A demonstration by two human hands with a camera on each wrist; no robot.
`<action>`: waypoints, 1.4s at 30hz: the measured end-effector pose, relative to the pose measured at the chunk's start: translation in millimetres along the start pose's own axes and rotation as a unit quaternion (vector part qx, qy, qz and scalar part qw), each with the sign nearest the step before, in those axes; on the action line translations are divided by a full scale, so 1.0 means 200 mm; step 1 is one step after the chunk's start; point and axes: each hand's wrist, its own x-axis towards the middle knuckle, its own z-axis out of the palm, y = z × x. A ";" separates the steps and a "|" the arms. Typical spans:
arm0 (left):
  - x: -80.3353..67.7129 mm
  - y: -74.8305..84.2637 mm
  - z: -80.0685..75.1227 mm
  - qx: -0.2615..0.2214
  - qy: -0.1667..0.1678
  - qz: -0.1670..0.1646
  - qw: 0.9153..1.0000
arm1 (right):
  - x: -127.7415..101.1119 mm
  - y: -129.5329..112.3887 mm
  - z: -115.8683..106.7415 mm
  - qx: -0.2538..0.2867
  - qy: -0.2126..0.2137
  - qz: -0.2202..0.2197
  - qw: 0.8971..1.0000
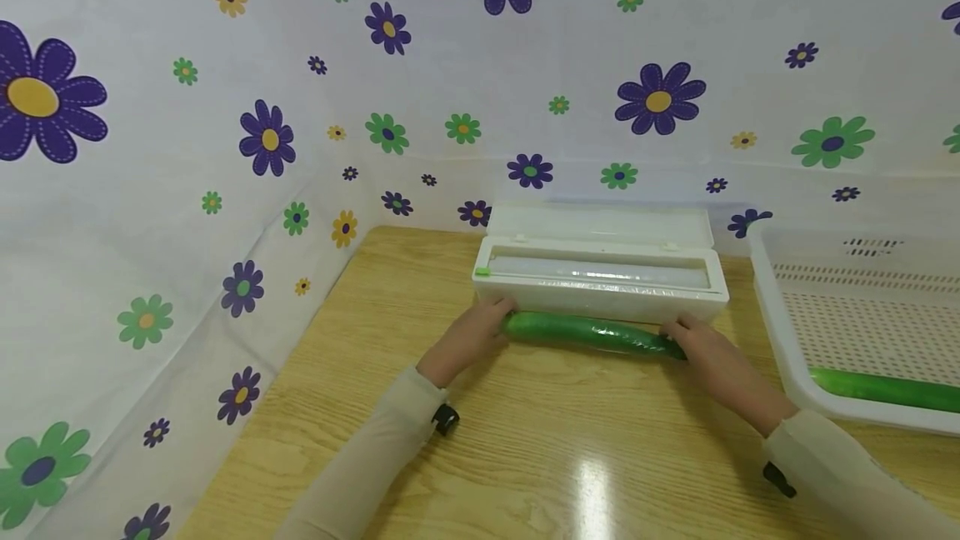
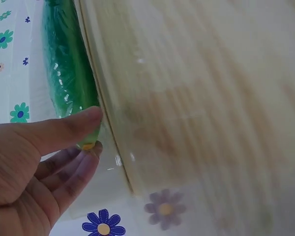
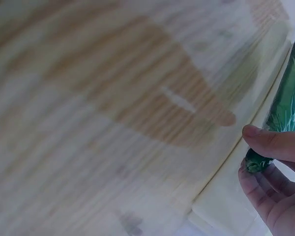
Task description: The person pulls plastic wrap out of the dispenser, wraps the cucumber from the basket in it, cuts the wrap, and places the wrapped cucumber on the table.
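A long green cucumber (image 1: 592, 333) lies crosswise just in front of a white cling film dispenser (image 1: 600, 297), and clear film shines on its skin. My left hand (image 1: 471, 338) pinches its left end; in the left wrist view the thumb and fingers of that left hand (image 2: 54, 157) close round the yellowish tip. The darker right end is held by my right hand (image 1: 716, 365), whose thumb and fingers grip the tip in the right wrist view. The dispenser's lid (image 1: 600, 226) stands raised, and a film roll (image 1: 600, 272) shows inside.
At the right stands a white perforated basket (image 1: 780, 340) with another cucumber (image 1: 888, 390) near its front wall. A flower-patterned white sheet (image 1: 585, 48) hangs behind and to the left of the wooden table (image 1: 510, 457).
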 end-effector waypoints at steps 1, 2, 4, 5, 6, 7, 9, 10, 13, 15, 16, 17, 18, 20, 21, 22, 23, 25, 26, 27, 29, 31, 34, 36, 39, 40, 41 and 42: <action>0.00 0.00 0.00 0.001 0.000 0.004 1.000 | 0.00 0.00 0.00 -0.001 0.001 -0.001 1.000; 0.00 -0.01 0.00 0.006 0.001 0.007 1.000 | 0.00 0.00 0.00 -0.005 0.000 0.000 1.000; -0.01 -0.01 0.01 0.017 0.002 0.009 1.000 | 0.00 0.00 0.00 -0.014 0.000 0.001 1.000; -0.01 -0.01 0.01 0.020 0.003 0.010 1.000 | 0.01 0.01 0.01 -0.019 0.000 0.002 1.000; -0.01 0.00 0.00 0.025 0.005 0.011 1.000 | 0.01 0.01 0.01 -0.023 0.001 0.003 1.000; 0.00 0.00 0.00 0.030 0.007 0.010 0.999 | 0.01 0.01 0.01 -0.027 0.000 0.004 1.000; 0.00 0.00 0.00 0.036 0.006 0.006 0.999 | 0.01 0.01 0.01 -0.026 -0.002 0.007 1.000; 0.00 0.00 0.00 0.036 0.006 0.005 0.999 | 0.02 0.02 0.01 -0.024 -0.002 0.007 1.000; 0.02 0.00 -0.01 0.034 -0.001 -0.006 0.999 | 0.02 0.02 0.01 -0.020 -0.001 0.009 1.000; 0.03 0.01 -0.01 0.031 -0.006 -0.013 0.999 | 0.03 0.02 0.01 -0.021 0.002 0.009 1.000; 0.03 0.01 -0.02 0.029 -0.008 -0.016 0.999 | 0.03 0.03 0.01 -0.022 0.003 0.008 1.000; 0.04 0.01 -0.02 0.027 -0.010 -0.018 0.999 | 0.04 0.03 0.01 -0.024 0.005 0.009 1.000; 0.04 0.01 -0.03 0.026 -0.012 -0.020 0.999 | 0.04 0.03 0.01 -0.026 0.006 0.010 1.000; 0.05 0.01 -0.03 0.027 -0.014 -0.020 0.999 | 0.04 0.03 0.01 -0.027 0.007 0.012 1.000; 0.05 0.02 -0.03 0.028 -0.014 -0.021 0.999 | 0.04 0.03 0.01 -0.027 0.005 0.013 1.000; 0.05 0.02 -0.04 0.028 -0.014 -0.020 0.999 | 0.04 0.03 0.01 -0.027 0.004 0.014 1.000; 0.06 0.02 -0.04 0.028 -0.014 -0.021 0.999 | 0.05 0.02 0.01 -0.028 0.003 0.014 1.000; 0.06 0.02 -0.04 0.030 -0.015 -0.022 0.999 | 0.05 0.03 0.01 -0.028 0.002 0.014 1.000; 0.06 0.02 -0.04 0.032 -0.016 -0.023 0.999 | 0.05 0.02 0.01 -0.028 0.001 0.014 0.999; 0.07 0.02 -0.03 0.033 -0.017 -0.025 0.999 | 0.05 0.02 0.00 -0.028 0.001 0.015 0.999; 0.07 0.02 -0.03 0.034 -0.019 -0.028 0.999 | 0.05 0.02 0.00 -0.029 -0.001 0.018 0.999; 0.07 0.02 -0.02 0.032 -0.020 -0.029 0.999 | 0.05 0.02 0.00 -0.031 -0.005 0.022 0.999; 0.07 0.01 -0.02 0.028 -0.022 -0.031 0.999 | 0.06 0.02 0.00 -0.033 -0.013 0.027 0.999; 0.08 0.01 -0.03 0.028 -0.023 -0.029 0.999 | 0.06 0.02 0.00 -0.035 -0.015 0.026 0.999; 0.08 0.00 -0.03 0.023 -0.025 -0.023 0.999 | 0.06 0.01 0.00 -0.036 -0.015 0.025 0.999; 0.07 0.00 -0.03 0.021 -0.025 -0.021 0.999 | 0.06 0.02 0.01 -0.037 -0.015 0.025 0.999; 0.07 -0.01 -0.03 0.019 -0.025 -0.017 0.999 | 0.06 0.01 0.01 -0.039 -0.015 0.026 0.999; 0.07 -0.02 -0.03 0.017 -0.025 -0.013 0.999 | 0.06 0.01 0.01 -0.040 -0.016 0.028 0.999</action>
